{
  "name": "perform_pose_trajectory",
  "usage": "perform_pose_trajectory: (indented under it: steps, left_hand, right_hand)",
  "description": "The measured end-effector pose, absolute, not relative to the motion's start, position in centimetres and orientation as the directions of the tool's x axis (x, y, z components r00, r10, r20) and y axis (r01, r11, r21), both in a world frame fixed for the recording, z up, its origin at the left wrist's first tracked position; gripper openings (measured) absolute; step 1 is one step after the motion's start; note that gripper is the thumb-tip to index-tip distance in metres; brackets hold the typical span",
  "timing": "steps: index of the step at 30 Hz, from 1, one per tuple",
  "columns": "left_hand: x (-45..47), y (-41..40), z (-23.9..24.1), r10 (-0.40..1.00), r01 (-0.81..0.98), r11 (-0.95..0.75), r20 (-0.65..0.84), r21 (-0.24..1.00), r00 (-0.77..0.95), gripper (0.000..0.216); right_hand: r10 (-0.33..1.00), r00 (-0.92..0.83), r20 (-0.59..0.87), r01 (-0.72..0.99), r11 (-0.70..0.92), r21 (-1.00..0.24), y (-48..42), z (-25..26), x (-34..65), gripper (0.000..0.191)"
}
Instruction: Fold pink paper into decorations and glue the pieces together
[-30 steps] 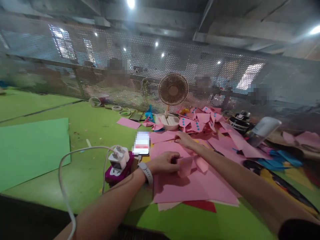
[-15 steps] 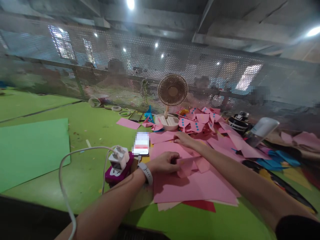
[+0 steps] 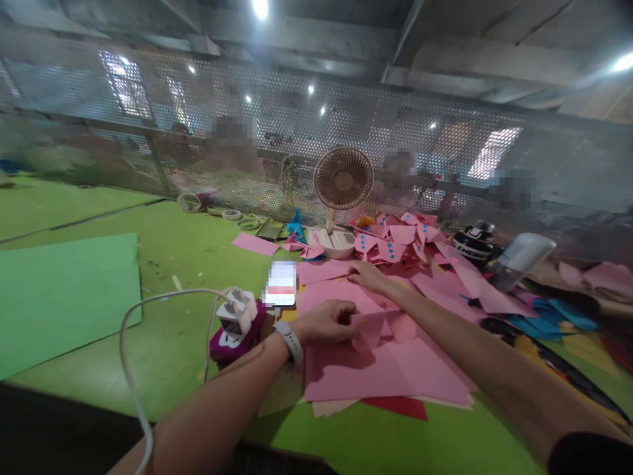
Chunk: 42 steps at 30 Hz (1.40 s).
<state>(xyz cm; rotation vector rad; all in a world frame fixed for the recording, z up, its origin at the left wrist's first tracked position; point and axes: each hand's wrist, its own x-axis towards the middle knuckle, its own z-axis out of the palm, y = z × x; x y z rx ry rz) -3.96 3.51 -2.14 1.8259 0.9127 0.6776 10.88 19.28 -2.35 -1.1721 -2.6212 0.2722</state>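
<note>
My left hand (image 3: 327, 321) is closed in a pinch on a small folded pink paper piece (image 3: 370, 330), held just above a stack of large pink sheets (image 3: 376, 369) on the green table (image 3: 188, 264). My right hand (image 3: 366, 274) reaches further out and rests fingers-down on a pink sheet (image 3: 326, 270) near the fan's base; its fingers look bent against the paper. A grey watch band sits on my left wrist.
A small fan (image 3: 343, 188) stands behind a heap of pink triangles with blue dots (image 3: 395, 241). A phone (image 3: 280, 285), white plug and cable (image 3: 237, 310) on a purple punch (image 3: 230, 343) lie left of the stack. A green sheet (image 3: 64, 297) lies far left. People sit behind the mesh screen.
Hardly anything differs. The folded pink piece in my left hand has shifted slightly; my right hand stays on the pink sheet.
</note>
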Motion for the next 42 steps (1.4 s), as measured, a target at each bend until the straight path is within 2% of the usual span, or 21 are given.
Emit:
perform_pose_trajectory:
  steps: [8,18,24,36,42]
  left_hand:
    - [-3.9,3.6,-2.6,0.819,0.270,-0.257,0.061,0.928,0.570,0.012]
    - [-4.0,3.5,-2.4,0.826,0.297,-0.298,0.089,0.907,0.557,0.010]
    - [-4.0,3.7,-2.7,0.824,0.294,-0.311,0.103,0.904,0.557,0.011]
    - [-3.9,3.6,-2.5,0.822,0.284,-0.271,0.067,0.920,0.565,0.013]
    - [-4.0,3.5,-2.3,0.824,0.290,-0.282,0.077,0.914,0.561,0.012]
  right_hand:
    - [0.761,-0.629,0.160,0.695,0.642,-0.323,19.5,-1.7,12.3,0.013]
    - [0.691,-0.711,0.134,0.681,0.723,-0.114,19.5,-2.5,11.1,0.011]
    - [0.698,-0.704,0.129,0.699,0.714,-0.050,19.3,-2.6,10.7,0.013]
    - [0.677,-0.723,0.139,0.665,0.736,-0.127,19.4,-2.4,10.7,0.013]
    - [0.708,-0.686,0.166,0.688,0.706,-0.167,19.3,-2.7,10.3,0.008]
